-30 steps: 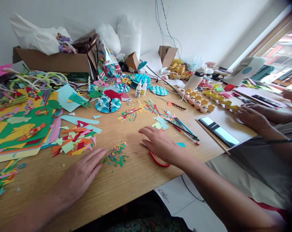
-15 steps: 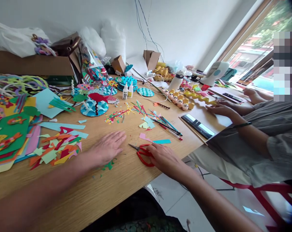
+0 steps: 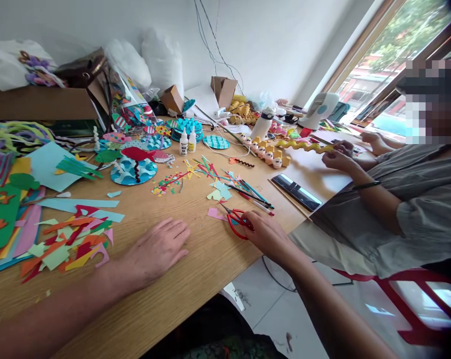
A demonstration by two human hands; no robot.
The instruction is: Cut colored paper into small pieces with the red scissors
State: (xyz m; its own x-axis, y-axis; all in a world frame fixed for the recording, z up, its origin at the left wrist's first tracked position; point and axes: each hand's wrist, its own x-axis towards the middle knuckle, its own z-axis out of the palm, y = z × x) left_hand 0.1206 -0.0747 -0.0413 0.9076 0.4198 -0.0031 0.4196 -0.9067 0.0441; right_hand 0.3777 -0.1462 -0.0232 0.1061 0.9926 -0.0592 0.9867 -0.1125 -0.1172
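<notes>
the right hand (image 3: pixel 267 234) is closed around the loops of the red-handled scissors (image 3: pixel 237 223), which lie low over the wooden table (image 3: pixel 195 279) near its front edge, blades pointing away toward the far wall. just beyond the scissors' tips sits a pink paper scrap (image 3: pixel 216 214), touching or nearly touching the blades; i cannot tell whether the blades are parted. farther out from the scissors lie pale green paper pieces (image 3: pixel 218 191) and a bundle of thin coloured sticks (image 3: pixel 253 194). the left hand (image 3: pixel 158 248) rests flat on the table, fingers spread and holding nothing, to the left of the scissors and well apart from them. left of that hand is a heap of cut paper scraps (image 3: pixel 66 239) in orange, green and red.

judging from the grip, the handling goes best if the fingers seat fully in the loops before the scissors lift, with the tips kept pointed away from the flat hand. the pink scrap is light and likely to slide, so pinning it with the free hand would steady it.

to the right of the scissors another person's hands (image 3: pixel 341 159) hold a yellow zigzag paper chain (image 3: pixel 303 145) above the table, past a long dark strip (image 3: pixel 296 191).
</notes>
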